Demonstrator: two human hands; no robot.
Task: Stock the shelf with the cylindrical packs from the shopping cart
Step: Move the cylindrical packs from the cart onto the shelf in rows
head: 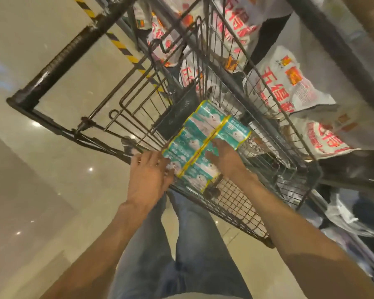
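1. Nearest to the camera, both forearms stretch forward and down over the person's jeans (181, 244) toward the shopping cart (231, 203). I judge that the person leans over the cart's near edge to reach its load.
2. The left hand (148, 175) lies at the near left end of the cylindrical packs (203, 143). Its fingers are spread and only lightly bent against the wrapping; whether they really grip it, I cannot tell.
3. The right hand (223, 157) rests flat on top of the packs, fingers straight, holding nothing.
4. The packs, teal with yellow bands, lie side by side in two rows inside the cart basket. Probably one hand on each side is to lift a bundle together.
5. Beyond the cart, white bags with red print (289, 83) already fill the shelf (343, 50), so the free place is not visible.
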